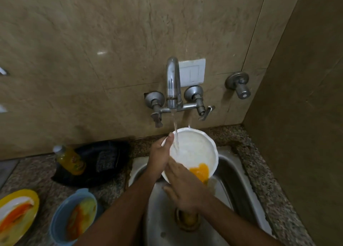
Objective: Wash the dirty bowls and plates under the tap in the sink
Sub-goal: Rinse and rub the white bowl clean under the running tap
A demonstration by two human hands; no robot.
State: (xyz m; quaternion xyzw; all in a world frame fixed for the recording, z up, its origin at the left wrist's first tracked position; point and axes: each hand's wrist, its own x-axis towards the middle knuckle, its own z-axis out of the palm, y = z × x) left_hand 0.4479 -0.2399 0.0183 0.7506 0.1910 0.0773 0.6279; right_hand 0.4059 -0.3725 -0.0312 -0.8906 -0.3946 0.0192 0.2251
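Below beige tiled wall [92, 32], speckled granite counter [263, 171].

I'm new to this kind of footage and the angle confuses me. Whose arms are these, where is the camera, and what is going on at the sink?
There is no machine here: a camera worn on a person's head looks down at their own bare hands. The left hand holds a white bowl by its rim, tilted under the running tap over the steel sink. The right hand reaches its fingers into the bowl, where an orange residue remains. On the granite counter to the left wait a blue bowl and a yellow plate, both dirty, beside a juice bottle and a dark bag.
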